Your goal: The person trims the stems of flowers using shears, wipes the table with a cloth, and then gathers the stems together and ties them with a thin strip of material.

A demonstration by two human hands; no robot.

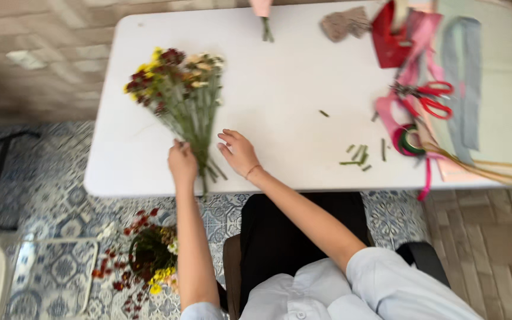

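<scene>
Bouquet [182,98] of small red, yellow and cream flowers lies flat on the white bench [291,65], toward its left end. Its long axis runs from the blooms at the far side down to the cut stem ends near the front edge, tilted slightly so the heads lean left. The stems narrow to a bundle right between the two hands.

Left hand [182,163] is curled around the lower stems from the left, fingers closed on the bundle just above the stem ends. Right hand [239,153] rests flat and spread on the bench just beside the stems on their right, touching nothing that I can make out. So the left hand is the nearer, already on the stems, and the flower heads lie away from both hands.

Further right lie green stem trimmings [360,155], then red-handled scissors [431,98], a ribbon roll [409,141] and pink ribbons [419,41]. Below the bench, more flowers [146,255] sit on the tiled floor [48,189].
</scene>
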